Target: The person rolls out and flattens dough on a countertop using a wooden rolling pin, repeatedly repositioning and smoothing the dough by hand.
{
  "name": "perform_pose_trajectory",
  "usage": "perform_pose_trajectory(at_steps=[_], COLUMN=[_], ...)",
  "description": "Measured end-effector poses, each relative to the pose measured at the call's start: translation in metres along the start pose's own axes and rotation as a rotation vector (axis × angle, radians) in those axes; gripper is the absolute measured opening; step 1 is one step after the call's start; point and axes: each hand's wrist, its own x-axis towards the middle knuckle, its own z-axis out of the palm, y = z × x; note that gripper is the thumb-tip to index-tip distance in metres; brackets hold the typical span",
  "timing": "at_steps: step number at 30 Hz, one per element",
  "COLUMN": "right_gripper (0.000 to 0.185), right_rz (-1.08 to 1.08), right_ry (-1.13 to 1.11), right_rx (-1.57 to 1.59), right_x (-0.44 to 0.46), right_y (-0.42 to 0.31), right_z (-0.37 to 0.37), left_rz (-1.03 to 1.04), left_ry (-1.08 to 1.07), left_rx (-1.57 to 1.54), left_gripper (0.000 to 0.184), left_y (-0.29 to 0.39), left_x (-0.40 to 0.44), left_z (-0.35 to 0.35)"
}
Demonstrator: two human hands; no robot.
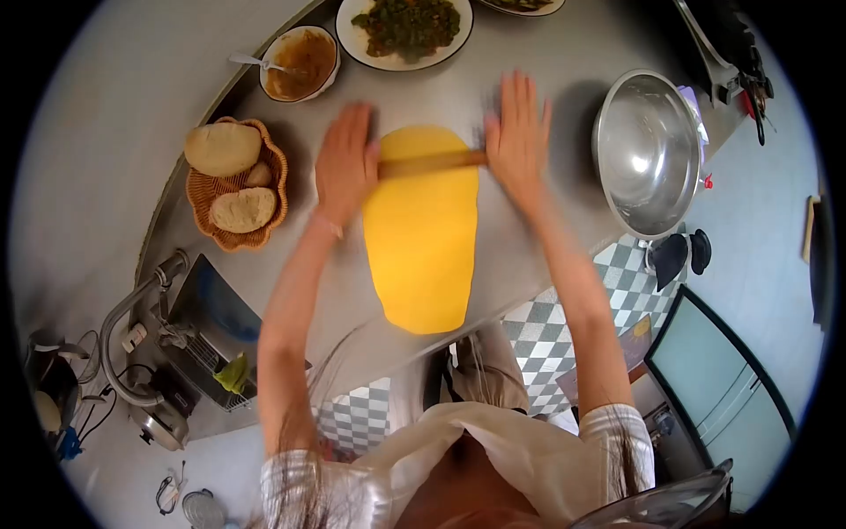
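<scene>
Hiding rolling pin (432,164) ends under blurred hands (346,159) (518,145)

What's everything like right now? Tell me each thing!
Dough: rolled flat and long.
Rolling pin: lying across the dough.
Left hand: open, at the pin's end.
Right hand: open, at the other end.
Metal bowl: right way up, uncovered.
Basket: holding bread.
Small bowl: brown sauce inside, spoon in it.
Plate: topped with green food.
</scene>
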Motion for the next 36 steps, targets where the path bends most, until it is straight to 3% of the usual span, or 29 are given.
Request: perform_pose_trajectory(at_steps=[2,5,11,15,17,19,22,26,29,30,34,36], right_gripper=[0.064,0.061,0.066,0.064,0.064,0.064,0.063,0.059,0.059,0.059,0.058,0.058], right_rz=[0.059,0.061,0.046,0.044,0.040,0.026,0.051,-0.003,-0.085,-0.072,-0.001,0.007], right_ry=[0.115,-0.001,0.065,-0.026,-0.014,0.099,-0.016,-0.223,-0.322,-0.249,-0.066,-0.224], right_rx=[0.125,0.067,0.110,0.000,-0.012,0.039,0.002,0.095,0.052,0.095,0.096,0.037], right_x=[0.054,-0.016,0.052,0.006,0.014,0.077,0.044,-0.085,-0.074,-0.051,-0.020,-0.064], right_y=[0.006,0.002,0.013,0.008,0.010,0.018,0.005,0.002,0.006,0.008,-0.005,-0.015], right_z=[0.013,0.001,0.012,0.001,0.008,0.025,0.005,-0.028,-0.049,-0.044,-0.012,-0.028], left_rz=[0.013,0.069,0.096,0.121,0.094,0.070,-0.058,0.059,-0.273,-0.173,-0.105,-0.075], left_ry=[0.001,-0.127,0.002,-0.061,0.002,0.035,-0.043,-0.126,-0.424,-0.148,0.201,-0.007], left_rx=[-0.026,-0.009,0.039,0.023,0.007,-0.012,0.112,-0.006,-0.195,-0.153,0.184,0.162], left_gripper=[0.049,0.050,0.050,0.047,0.049,0.053,0.061,0.052,0.044,0.039,0.048,0.054], left_y=[-0.007,-0.006,-0.007,-0.001,-0.002,-0.014,0.001,0.028,0.022,0.013,0.015,0.023], left_x=[0.024,-0.017,0.039,-0.019,0.018,0.056,0.022,-0.085,-0.075,-0.064,-0.040,-0.085], left_z=[-0.002,0.009,-0.002,0.015,0.005,0.005,0.006,0.004,-0.018,-0.018,0.003,-0.002])
